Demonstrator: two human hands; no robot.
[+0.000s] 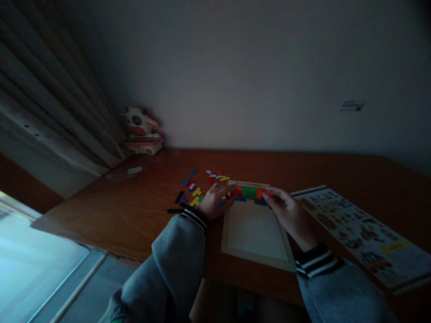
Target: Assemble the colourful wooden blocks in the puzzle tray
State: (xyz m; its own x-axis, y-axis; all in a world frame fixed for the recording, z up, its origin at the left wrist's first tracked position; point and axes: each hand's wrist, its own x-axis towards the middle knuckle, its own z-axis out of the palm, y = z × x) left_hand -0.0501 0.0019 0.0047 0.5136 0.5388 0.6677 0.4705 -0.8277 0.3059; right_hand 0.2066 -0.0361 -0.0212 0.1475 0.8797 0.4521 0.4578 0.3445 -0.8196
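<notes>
Right hand (291,215) is half curled, thumb and fingertips right at an orange piece (260,193), and left hand (215,200) is bent over the row's red end, though I honestly can't tell if either's actually gripping. Between them there's a green piece (249,192) at the wooden tray's (256,231) far end, with loose colored pieces (196,192) just left of the left hand.

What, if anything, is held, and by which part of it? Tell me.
The left grip and right grip are at opposite ends of the row of blocks; whether they hold or merely touch it cannot be told.
</notes>
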